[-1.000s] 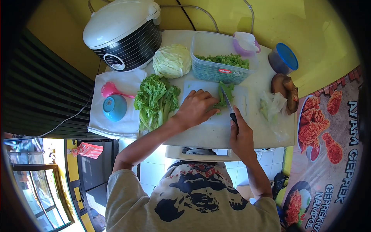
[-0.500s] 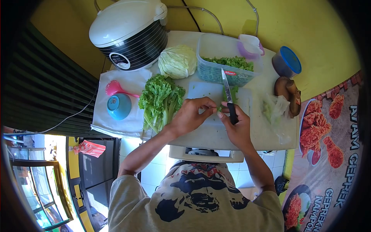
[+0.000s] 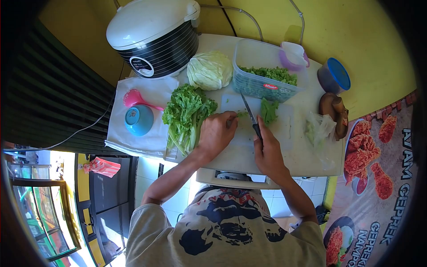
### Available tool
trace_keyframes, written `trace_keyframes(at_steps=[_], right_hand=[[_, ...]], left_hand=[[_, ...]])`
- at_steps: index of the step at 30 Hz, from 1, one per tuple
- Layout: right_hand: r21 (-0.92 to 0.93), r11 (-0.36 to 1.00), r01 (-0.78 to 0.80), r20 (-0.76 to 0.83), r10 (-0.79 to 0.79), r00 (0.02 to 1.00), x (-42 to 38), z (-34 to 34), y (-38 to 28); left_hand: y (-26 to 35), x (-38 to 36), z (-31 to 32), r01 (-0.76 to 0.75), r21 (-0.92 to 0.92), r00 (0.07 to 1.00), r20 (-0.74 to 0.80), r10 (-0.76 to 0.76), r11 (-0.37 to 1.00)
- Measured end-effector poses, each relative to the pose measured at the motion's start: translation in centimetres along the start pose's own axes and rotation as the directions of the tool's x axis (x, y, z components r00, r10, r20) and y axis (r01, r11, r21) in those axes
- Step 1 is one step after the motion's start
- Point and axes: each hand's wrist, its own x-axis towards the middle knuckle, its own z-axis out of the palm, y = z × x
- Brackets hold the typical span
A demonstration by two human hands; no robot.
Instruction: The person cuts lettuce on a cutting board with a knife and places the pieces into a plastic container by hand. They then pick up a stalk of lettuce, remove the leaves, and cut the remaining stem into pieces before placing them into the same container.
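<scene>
The hands, together a moment ago, are now apart near the centre of the frame, leaving the green leaf [image 3: 269,111] loose on the cutting board [image 3: 283,129]. The right hand [image 3: 270,155] grips the knife [image 3: 249,109], its blade pointing to the upper left between leaf and left hand [image 3: 215,136]. That left hand is curled by small green scraps [image 3: 242,114]; whether it pinches any, I cannot tell. Lettuce [image 3: 187,111] lies left of centre, the tub of cut greens [image 3: 271,76] above the board

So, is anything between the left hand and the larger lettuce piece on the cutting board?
Yes: the knife, held in the right hand, slants between the left hand and that lettuce piece.
</scene>
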Motion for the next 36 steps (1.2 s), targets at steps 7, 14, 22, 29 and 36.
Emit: trace_keyframes(at_steps=[7,14,22,29,36], right_hand=[[-0.180,0.983,-0.017,0.245,0.062,0.967,-3.4,-0.9,-0.6],[-0.234,0.972,-0.020,0.281,0.088,0.956,-3.1,-1.0,-1.1],[-0.293,0.956,0.001,0.288,0.088,0.954,-2.0,-0.6,-1.3],[-0.304,0.953,0.011,0.271,0.076,0.959,-1.0,0.4,-1.2],[-0.272,0.962,0.006,0.292,0.077,0.953,-3.0,-1.7,-1.3]], left_hand=[[0.4,0.1,-0.7,0.062,-0.033,0.998,0.033,-0.061,0.998],[0.2,0.4,-1.5,-0.066,0.047,0.997,0.042,0.064,0.997],[-0.5,-0.3,-1.6,-0.102,0.086,0.995,0.002,0.103,0.991],[-0.5,-0.4,-1.8,-0.092,0.032,0.996,0.023,0.091,0.995],[-0.3,-0.6,-2.3,-0.060,0.003,0.998,0.015,0.059,0.998]])
